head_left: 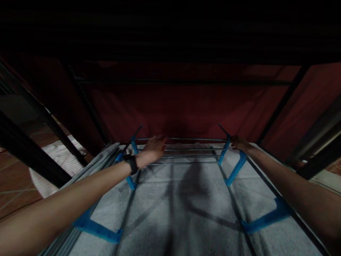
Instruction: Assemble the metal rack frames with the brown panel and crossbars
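Observation:
A rack (191, 156) of thin metal tubes joined by blue plastic brackets extends away from me over a grey cloth. My left hand (153, 149), with a black watch on the wrist, reaches across the far left part of the rack. Its fingers are stretched out over the cross tubes; I cannot tell whether they touch. At the far right corner, my right hand (239, 143) has its fingers curled at the top of a blue bracket (224, 152). Its fingertips are small and dim. Nearer brackets (98, 230) stand on both sides.
Dark posts (87, 106) and a crossbar (183, 82) frame a red cloth (183, 106) behind the rack. A dark edge hangs overhead. On the left, a striped white cloth (57, 167) lies on the tiled floor (16, 188). The grey cloth (170, 206) is spread beneath the rack.

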### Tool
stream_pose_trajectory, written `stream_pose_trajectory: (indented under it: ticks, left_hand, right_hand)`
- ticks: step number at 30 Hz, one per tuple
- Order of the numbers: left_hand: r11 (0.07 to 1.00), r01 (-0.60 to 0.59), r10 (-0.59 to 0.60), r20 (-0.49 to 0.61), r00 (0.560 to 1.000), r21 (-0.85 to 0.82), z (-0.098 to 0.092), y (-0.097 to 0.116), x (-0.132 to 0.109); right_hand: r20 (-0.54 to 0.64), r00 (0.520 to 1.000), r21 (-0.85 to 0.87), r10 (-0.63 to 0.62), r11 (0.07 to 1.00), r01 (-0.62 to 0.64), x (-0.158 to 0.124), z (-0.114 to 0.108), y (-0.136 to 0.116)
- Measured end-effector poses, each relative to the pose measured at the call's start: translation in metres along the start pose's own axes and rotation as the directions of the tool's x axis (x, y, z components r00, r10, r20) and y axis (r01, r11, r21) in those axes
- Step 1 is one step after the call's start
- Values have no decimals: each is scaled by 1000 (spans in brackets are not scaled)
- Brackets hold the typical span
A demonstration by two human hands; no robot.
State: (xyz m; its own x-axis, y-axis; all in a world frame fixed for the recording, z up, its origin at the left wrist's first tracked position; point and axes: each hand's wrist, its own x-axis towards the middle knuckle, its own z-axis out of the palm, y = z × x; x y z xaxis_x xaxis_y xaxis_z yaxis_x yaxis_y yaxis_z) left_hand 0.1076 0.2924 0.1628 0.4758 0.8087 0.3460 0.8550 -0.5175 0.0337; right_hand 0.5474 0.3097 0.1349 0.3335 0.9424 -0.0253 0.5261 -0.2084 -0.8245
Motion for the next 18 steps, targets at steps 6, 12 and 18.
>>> stream_pose_trajectory:
  ticks: [6,12,18]
  left_hand:
    - [972,-235,236,-75,969,18,77,92,87]
    - [965,-260,257,-61,965,-48,125,128,145]
    - [949,-296,290,-68,955,-112,141,133,163]
  right_hand:
    - [-39,995,46,96,994,-95,20,8,-1]
    - [-24,995,53,98,994,-97,45,11,4]
    - [23,997,47,69,996,-70,56,17,14]
